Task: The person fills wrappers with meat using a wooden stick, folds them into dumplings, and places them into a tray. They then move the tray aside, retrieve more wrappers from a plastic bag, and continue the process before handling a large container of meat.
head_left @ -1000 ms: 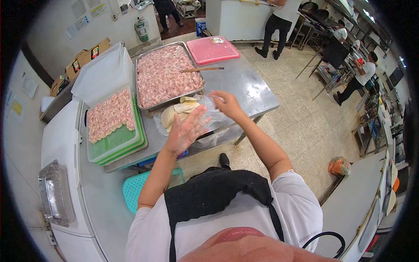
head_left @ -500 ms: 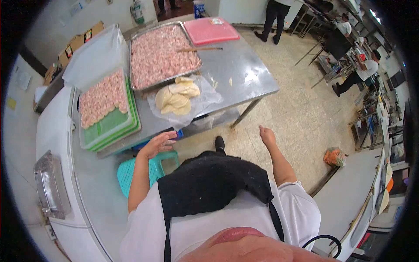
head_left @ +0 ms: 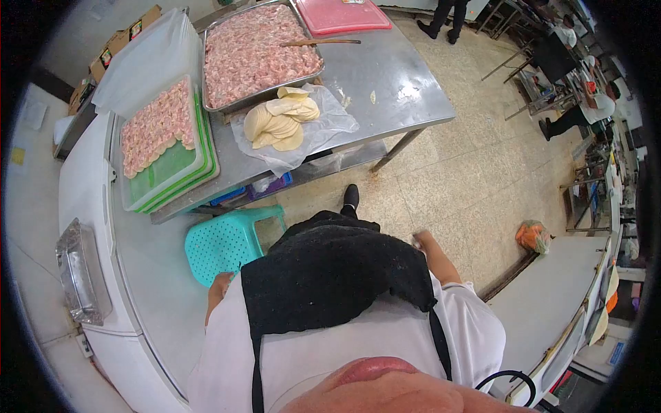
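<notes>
I stand back from the steel table [head_left: 399, 82] with both arms down at my sides. Only my left forearm [head_left: 218, 289] shows beside the black apron [head_left: 330, 275]; my left hand is hidden behind it. A small part of my right hand [head_left: 421, 240] shows at the apron's right edge, over the floor, touching nothing that I can see. On the table lie a pile of round dough wrappers [head_left: 279, 124] on a plastic sheet, a metal tray of minced meat [head_left: 255, 51] with a wooden spatula [head_left: 320, 43], and green trays of filled dumplings [head_left: 162, 138].
A teal plastic stool [head_left: 227, 241] stands between me and the table. A white chest freezer [head_left: 144, 275] with a foil tray [head_left: 81, 272] runs along my left. A pink board [head_left: 344, 14] lies at the table's far end. An orange bag [head_left: 533, 237] lies on the floor; other people work at right.
My hands have left the wrappers and dropped to my sides. I have moved back from the table, which now sits farther off.
</notes>
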The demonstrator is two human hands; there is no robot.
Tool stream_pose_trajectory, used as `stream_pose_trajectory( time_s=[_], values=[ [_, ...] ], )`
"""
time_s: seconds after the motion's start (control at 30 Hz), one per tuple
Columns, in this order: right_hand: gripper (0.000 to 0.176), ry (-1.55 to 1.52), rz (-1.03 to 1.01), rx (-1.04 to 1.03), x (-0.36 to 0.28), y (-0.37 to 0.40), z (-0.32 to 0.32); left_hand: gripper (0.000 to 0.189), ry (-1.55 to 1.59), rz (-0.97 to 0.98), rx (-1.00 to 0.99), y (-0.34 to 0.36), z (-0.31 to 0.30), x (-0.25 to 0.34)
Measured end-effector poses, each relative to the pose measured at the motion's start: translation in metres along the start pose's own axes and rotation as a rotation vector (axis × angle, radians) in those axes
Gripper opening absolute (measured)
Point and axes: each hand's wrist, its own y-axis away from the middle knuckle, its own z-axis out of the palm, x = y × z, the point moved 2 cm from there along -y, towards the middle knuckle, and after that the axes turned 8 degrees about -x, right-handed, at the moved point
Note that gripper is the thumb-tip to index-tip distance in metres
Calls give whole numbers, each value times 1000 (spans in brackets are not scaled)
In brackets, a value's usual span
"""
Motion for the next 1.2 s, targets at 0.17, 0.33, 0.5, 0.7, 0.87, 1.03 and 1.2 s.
stream_pose_trajectory(
  time_s=[0.17, 0.33, 0.5, 0.7, 0.87, 1.03, 1.2],
  values=[
    [57, -317, -390, -343, -173, 9, 88, 61, 145, 275, 213, -20, -43, 31],
    [62, -115, -559, -392, -246, 22, 114, 45, 692, 414, 119, 80, -107, 193],
    [39, 630, -540, -778, -289, 109, 122, 34, 456, 869, 225, 162, -168, 328],
    [40, 753, -889, -754, -395, 206, 147, 36, -95, 1232, 728, 187, -234, 475],
    [42, 992, -1507, -437, -439, 159, 177, 47, -436, 1043, 899, 122, -256, 559],
    [43, 1340, -1443, -408, -456, 154, 180, 59, -678, 783, 964, 116, -258, 585],
    [44, 1445, -1426, -463, -465, 151, 184, 34, -764, 720, 858, 115, -252, 587]
  ],
)
